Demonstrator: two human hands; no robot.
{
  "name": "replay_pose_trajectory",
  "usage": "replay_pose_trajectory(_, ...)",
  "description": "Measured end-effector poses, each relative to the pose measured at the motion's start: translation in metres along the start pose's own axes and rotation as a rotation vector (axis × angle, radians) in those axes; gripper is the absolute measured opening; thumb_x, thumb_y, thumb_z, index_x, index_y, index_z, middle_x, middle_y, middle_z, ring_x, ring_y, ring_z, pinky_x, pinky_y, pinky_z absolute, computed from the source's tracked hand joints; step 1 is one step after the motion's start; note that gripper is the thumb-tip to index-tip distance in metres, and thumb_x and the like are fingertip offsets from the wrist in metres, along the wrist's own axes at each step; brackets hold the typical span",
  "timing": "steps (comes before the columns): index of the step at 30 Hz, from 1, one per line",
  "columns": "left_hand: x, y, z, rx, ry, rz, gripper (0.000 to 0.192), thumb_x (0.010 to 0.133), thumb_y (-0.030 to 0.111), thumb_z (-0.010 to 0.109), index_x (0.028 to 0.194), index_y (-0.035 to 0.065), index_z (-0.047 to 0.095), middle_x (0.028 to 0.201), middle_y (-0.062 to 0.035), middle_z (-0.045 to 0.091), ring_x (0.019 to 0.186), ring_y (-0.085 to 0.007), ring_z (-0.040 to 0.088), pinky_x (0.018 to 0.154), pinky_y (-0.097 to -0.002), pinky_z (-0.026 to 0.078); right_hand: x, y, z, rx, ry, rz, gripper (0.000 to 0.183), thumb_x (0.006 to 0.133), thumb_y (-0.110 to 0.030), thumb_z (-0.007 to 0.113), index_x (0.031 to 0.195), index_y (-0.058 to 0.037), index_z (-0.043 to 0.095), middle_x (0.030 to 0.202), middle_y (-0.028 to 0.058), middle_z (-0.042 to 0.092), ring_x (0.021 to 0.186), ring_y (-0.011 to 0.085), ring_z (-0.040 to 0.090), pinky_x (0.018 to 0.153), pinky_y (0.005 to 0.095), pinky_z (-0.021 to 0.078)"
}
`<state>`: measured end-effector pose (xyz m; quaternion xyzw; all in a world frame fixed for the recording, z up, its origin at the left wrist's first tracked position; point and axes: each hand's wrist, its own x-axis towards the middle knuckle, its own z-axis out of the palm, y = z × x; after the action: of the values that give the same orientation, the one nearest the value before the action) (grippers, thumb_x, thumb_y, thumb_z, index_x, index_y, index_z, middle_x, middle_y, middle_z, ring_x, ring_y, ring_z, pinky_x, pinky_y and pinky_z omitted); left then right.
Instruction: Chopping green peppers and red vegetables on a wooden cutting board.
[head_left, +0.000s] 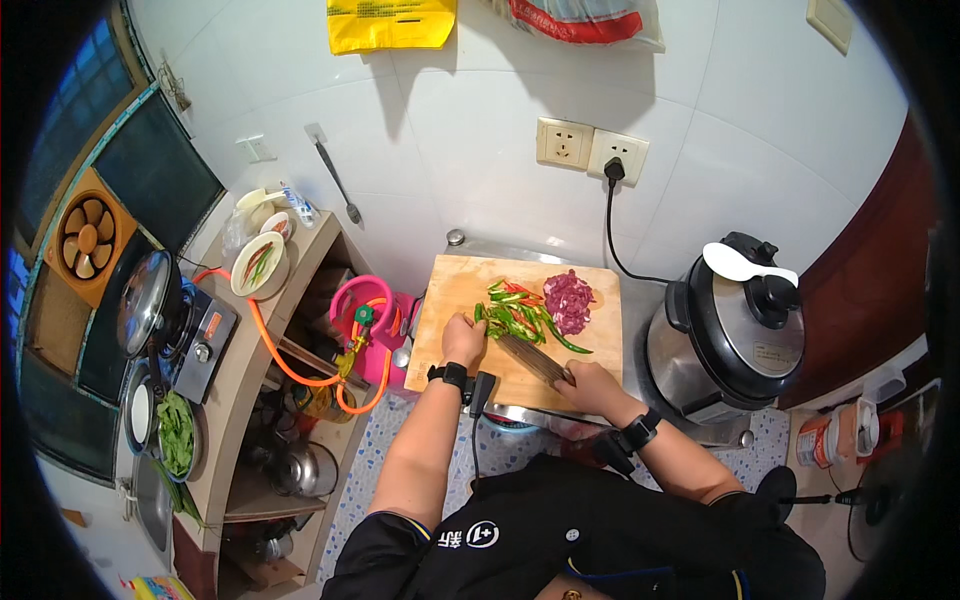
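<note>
A wooden cutting board (450, 285) lies before me. My right hand (589, 386) grips a kitchen knife (531, 358), its blade slanting up and left across the board. At the board's left, my left hand (463, 340) rests with its fingertips against the edge of a pile of sliced green and red peppers (517, 313), close to the knife's far end. One uncut-looking green pepper (568, 342) curves out below the pile. Beside the peppers sits a mound of chopped raw meat (569, 301). Whether my left fingers pinch a piece is hard to see.
Right of the board stands an electric pressure cooker (724, 330) with a white rice paddle (739, 264) on its lid, its cord (616, 240) plugged into the wall. At left, a counter holds a gas stove (204, 352), a bowl (260, 265) and leafy greens (176, 435). An orange hose (274, 352) hangs there.
</note>
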<state>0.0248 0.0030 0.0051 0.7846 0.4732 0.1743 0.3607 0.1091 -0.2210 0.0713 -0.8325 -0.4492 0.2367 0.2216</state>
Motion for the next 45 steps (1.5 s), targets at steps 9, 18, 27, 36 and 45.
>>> replay_pose_trajectory(9,-0.008,-0.01,-0.027,-0.072,0.045,-0.092,0.027,0.058,0.022,0.064,0.065,-0.0016,0.052,0.063,-0.016,0.056,0.061,-0.0266,0.056,0.056,-0.0333,0.043,0.015,0.006,0.001,-0.007,-0.005,-0.12,0.023,0.07,-0.023,0.054,0.07,-0.0003,0.051,0.067,0.0192,0.054,0.064,0.0338,0.053,0.059,0.0398,0.0415)
replay_pose_trajectory(18,-0.042,-0.016,-0.017,-0.254,-0.324,-0.141,0.028,0.068,0.015,0.056,0.045,0.0003,0.052,0.043,-0.0088,0.052,0.037,-0.0147,0.052,0.041,-0.0255,0.043,0.034,-0.018,0.017,0.064,-0.035,-0.075,0.029,0.07,-0.025,0.054,0.074,0.0031,0.05,0.069,0.0222,0.054,0.067,0.0344,0.054,0.061,0.0399,0.0417)
replay_pose_trajectory(27,-0.044,-0.02,-0.016,0.01,-0.081,0.047,0.025,0.064,0.021,0.063,0.062,0.0008,0.049,0.056,-0.0127,0.054,0.051,-0.0214,0.055,0.048,-0.0302,0.044,0.03,-0.018,0.028,0.028,-0.026,-0.059,0.023,0.072,-0.019,0.046,0.078,0.0032,0.048,0.07,0.023,0.054,0.067,0.0358,0.053,0.062,0.0414,0.0416)
replay_pose_trajectory(36,-0.055,0.011,-0.036,0.22,-0.129,-0.024,0.03,0.06,0.026,0.061,0.073,0.0013,0.051,0.074,-0.0175,0.057,0.07,-0.0306,0.055,0.063,-0.0365,0.043,0.031,-0.016,0.026,0.021,0.068,-0.013,0.023,0.073,-0.021,0.047,0.079,0.002,0.049,0.07,0.0218,0.054,0.066,0.0354,0.053,0.061,0.0423,0.0416)
replay_pose_trajectory(45,-0.053,-0.021,-0.012,0.019,-0.09,0.14,0.029,0.066,0.023,0.065,0.065,0.003,0.044,0.056,-0.0107,0.053,0.05,-0.0198,0.055,0.044,-0.0307,0.043,0.028,-0.018,0.026,0.019,0.063,-0.019,0.024,0.074,-0.022,0.047,0.078,0.0019,0.048,0.069,0.0213,0.055,0.066,0.0352,0.053,0.061,0.0423,0.042)
